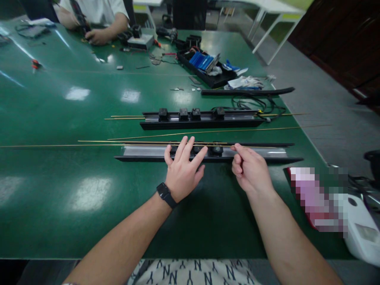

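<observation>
Directly in front of me lies a long black channel (142,152) with a pale inner face and small black blocks (217,149) inside, some partly covered by my hand. Thin brass rods run along its back edge. My right hand (251,166) is closed, thumb and forefinger pinching one long brass rod (59,145) that stretches to the left edge of view. With fingers spread, my left hand (184,174) is over the channel's middle and the rods; whether its fingertips touch them I cannot tell. A second channel (204,124) with several black blocks (183,114) lies behind.
A loose brass rod (190,133) lies between the channels. Farther back are a black strip (246,92), cables (246,103), gloves (245,82) and a black tray (215,82). At right sits a white device (360,229). Across the table, another person's hand (97,36) holds a dark tool.
</observation>
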Demonstrator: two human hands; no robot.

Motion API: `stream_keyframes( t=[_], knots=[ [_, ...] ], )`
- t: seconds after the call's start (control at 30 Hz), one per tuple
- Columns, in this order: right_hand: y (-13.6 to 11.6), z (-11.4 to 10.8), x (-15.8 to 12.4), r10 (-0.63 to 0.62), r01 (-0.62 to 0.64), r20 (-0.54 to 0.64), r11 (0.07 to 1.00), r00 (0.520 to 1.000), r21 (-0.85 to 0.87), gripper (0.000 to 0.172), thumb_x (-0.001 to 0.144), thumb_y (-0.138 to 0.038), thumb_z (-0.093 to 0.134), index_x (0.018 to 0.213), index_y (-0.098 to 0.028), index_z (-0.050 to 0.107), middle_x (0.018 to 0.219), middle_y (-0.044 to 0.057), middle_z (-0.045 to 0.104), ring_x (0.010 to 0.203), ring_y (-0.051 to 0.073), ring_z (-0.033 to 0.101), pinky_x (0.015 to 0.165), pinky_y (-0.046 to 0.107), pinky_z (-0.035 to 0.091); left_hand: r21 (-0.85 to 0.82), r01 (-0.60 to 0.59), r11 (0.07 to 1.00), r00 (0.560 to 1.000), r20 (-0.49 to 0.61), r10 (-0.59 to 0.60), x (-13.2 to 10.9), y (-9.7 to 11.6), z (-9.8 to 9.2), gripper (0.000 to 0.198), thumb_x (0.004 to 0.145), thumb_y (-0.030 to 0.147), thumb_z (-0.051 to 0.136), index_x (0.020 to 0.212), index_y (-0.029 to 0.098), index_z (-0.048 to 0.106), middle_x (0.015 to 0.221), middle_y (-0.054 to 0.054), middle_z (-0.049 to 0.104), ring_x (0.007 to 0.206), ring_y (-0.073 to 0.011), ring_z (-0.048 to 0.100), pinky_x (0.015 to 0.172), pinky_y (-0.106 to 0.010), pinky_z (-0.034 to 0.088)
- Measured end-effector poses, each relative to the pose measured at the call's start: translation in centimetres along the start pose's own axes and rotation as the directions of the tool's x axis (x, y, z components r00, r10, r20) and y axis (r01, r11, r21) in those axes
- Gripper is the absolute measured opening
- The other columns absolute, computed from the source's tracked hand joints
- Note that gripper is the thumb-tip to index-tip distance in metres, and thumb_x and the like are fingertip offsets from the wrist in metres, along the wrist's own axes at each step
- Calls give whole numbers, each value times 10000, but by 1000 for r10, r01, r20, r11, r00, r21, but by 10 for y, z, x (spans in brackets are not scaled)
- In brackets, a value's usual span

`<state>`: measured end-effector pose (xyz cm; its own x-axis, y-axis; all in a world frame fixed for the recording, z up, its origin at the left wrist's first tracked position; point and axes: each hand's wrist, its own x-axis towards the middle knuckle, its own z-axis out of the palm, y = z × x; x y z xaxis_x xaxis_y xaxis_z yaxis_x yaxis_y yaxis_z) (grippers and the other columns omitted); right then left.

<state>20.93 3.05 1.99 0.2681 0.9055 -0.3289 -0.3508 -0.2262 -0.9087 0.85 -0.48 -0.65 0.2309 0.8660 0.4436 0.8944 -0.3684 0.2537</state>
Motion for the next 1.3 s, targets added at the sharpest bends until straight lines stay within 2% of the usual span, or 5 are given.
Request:
stream_keyframes(
  t=[0.77,0.93,1.1,1.3],
  knots=[
    [-4,-1,0,-15,17,-81,999,997,29,176,786,-273,819,812,-142,704,497,-59,524,320,57,384,262,165,232,3,0,1000,1000,3,0,0,-1,0,499,951,352,684,1445,335,615,1682,-150,429,1583,-337,363,1241,-663,142],
    [-1,-1,1,-8,10,-49,1000,999,26,205,804,-321,818,840,-150,710,494,-60,527,312,58,374,257,163,217,3,3,1000,1000,-2,-3,0,0,1,498,951,363,685,1444,339,614,1681,-141,435,1580,-338,369,1249,-657,134],
    [1,-1,0,13,-13,46,1000,999,8,254,794,-344,848,904,-142,740,519,-56,546,324,56,385,263,160,221,9,-4,1000,1000,-12,4,0,0,1,495,953,362,681,1443,336,616,1680,-143,436,1576,-345,376,1251,-658,134],
    [1,-1,0,1,-2,38,1000,999,19,236,783,-319,858,880,-138,741,521,-57,536,332,51,379,267,157,228,12,-7,1000,1000,-16,7,-1,-1,2,501,959,365,676,1454,338,606,1679,-142,438,1580,-335,371,1252,-654,124]
  ],
)
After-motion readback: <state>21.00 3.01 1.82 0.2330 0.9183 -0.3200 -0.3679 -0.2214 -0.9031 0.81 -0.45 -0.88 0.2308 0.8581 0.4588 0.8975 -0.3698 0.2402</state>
